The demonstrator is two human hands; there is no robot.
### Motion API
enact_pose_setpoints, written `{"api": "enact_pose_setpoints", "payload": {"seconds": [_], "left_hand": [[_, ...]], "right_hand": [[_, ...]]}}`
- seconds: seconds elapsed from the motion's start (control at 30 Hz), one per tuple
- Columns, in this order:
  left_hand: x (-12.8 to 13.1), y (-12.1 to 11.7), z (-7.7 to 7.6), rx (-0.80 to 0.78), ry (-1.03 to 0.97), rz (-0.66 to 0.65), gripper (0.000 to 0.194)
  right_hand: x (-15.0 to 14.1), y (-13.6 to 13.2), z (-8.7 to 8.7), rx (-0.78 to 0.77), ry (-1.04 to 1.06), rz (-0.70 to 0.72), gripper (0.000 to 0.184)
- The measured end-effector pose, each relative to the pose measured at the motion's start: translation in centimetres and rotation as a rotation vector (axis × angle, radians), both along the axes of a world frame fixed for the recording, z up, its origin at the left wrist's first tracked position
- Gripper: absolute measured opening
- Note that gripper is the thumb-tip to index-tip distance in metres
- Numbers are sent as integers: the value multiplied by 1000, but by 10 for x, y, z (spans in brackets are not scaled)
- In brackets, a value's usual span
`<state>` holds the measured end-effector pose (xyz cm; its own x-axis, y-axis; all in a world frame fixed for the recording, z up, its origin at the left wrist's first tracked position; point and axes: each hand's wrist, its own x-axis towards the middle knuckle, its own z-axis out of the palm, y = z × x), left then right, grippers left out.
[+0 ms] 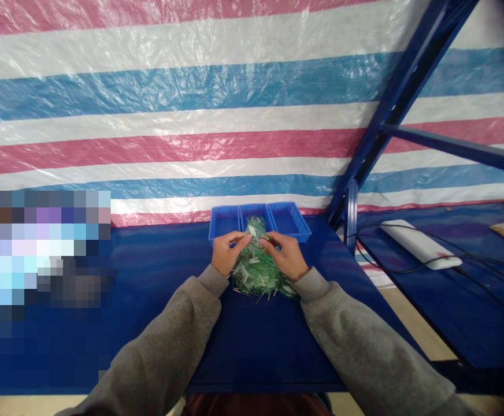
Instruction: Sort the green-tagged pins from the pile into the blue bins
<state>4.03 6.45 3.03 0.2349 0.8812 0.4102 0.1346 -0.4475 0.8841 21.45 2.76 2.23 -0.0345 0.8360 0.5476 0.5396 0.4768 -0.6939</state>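
Note:
A pile of green stringy material (258,271) with small pale tags or strips in it lies on the blue table (160,323). Above its far part, my left hand (228,252) is closed, thumb and fingers pinched at a small pale piece. Opposite it, my right hand (285,254) is also pinched, with a small dark greenish piece at its fingertips too small to name. The two hands nearly meet. Just beyond them stands a blue tray (289,216) with three compartments; some green material reaches into its middle one.
On the right, a white elongated box (421,242) with black cables (464,257) rests on another blue table. A blue metal frame post (375,133) rises at the right. Striped plastic sheeting (169,86) hangs behind. The area at left is pixelated.

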Motion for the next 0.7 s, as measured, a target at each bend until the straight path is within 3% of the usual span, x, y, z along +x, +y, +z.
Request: {"api": "enact_pose_setpoints", "payload": {"seconds": [0.13,0.3,0.47,0.63,0.7], "left_hand": [[2,1,-2,-29,-20,-63,29],[2,1,-1,-78,-47,-65,29],[1,0,4,-112,-138,-33,48],[3,1,3,-111,-140,-80,31],[2,1,4,-84,-94,-96,32]], "right_hand": [[1,3,-4,31,-39,-3,25],[-1,2,-4,19,68,-26,21],[0,-1,-2,49,158,45,25],[2,2,-2,213,28,23,19],[2,3,-2,233,8,-7,14]]}}
